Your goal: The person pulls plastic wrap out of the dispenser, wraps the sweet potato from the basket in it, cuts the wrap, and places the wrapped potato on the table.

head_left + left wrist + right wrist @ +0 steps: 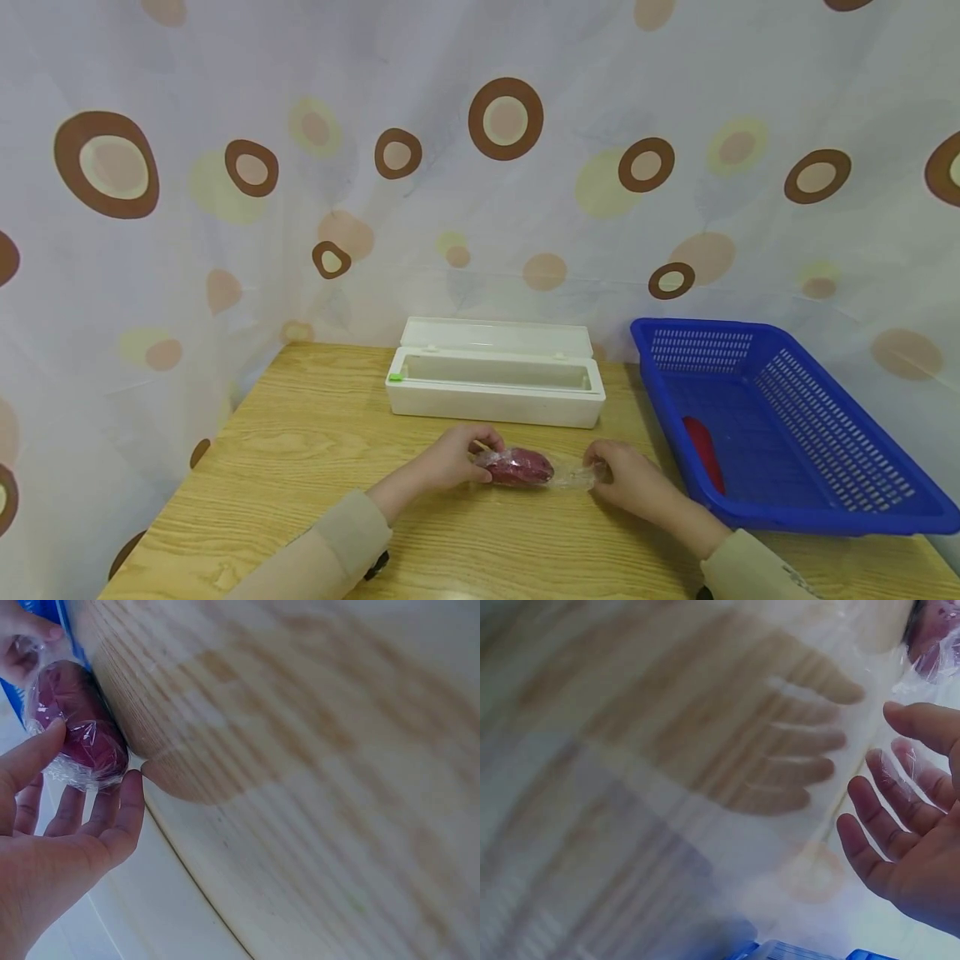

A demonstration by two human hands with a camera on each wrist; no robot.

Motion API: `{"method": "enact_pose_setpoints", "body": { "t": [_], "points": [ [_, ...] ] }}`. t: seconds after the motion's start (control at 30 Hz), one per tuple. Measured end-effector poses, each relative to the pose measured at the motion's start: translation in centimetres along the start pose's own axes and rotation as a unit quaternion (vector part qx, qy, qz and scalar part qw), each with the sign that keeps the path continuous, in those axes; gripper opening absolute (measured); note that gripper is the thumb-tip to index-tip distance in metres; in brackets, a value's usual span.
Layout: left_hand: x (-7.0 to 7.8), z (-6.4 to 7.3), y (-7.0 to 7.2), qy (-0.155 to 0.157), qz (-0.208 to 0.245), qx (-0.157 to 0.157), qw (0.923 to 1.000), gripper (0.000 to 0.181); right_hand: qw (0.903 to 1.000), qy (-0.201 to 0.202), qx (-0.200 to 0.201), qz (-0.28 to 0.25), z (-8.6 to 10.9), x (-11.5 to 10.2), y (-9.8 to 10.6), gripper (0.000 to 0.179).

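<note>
A dark red-purple sweet potato (517, 467), wrapped in clear cling film (576, 477), lies low over the wooden table in front of me. My left hand (454, 457) grips its left end, thumb on one side and fingertips on the other in the left wrist view. At the opposite end, my right hand (628, 477) holds the loose tail of film with curled fingers. Some film clings to the fingers (889, 780) in the right wrist view. Behind both hands stands a long white box (495, 402), its lid (495, 336) raised and a green tab at its left end.
To the right, a blue plastic basket (810, 523) with perforated sides holds a red oblong object (703, 454) against its near left wall. The wooden table (315, 442) backs onto a patterned curtain (450, 208).
</note>
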State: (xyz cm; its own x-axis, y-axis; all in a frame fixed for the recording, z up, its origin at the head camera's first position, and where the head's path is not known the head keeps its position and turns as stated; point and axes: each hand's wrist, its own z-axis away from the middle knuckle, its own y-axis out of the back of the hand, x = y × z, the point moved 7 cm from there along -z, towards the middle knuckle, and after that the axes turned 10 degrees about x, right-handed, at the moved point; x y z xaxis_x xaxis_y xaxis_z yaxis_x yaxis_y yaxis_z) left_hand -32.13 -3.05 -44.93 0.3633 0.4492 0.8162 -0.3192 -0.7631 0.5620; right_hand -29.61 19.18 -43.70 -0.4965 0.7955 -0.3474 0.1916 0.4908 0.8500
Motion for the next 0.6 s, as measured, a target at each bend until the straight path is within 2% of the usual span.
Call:
{"method": "enact_pose_setpoints", "body": {
  "t": [0.23,0.43,0.6],
  "points": [
    [0.0,0.0,0.0,0.003,0.001,0.003,1.0000,0.032,0.9988,0.006,0.044,-0.019,-0.8,-0.6,1.0,0.020],
    [0.0,0.0,0.0,0.007,0.003,0.004,1.0000,0.032,0.9982,0.008,0.055,-0.021,-1.4,-1.5,1.8,0.017],
    [0.1,0.1,0.1,0.007,0.002,0.005,1.0000,0.031,0.9954,0.046,0.082,-0.015,-2.0,-3.2,2.4,0.017]
  ]
}}
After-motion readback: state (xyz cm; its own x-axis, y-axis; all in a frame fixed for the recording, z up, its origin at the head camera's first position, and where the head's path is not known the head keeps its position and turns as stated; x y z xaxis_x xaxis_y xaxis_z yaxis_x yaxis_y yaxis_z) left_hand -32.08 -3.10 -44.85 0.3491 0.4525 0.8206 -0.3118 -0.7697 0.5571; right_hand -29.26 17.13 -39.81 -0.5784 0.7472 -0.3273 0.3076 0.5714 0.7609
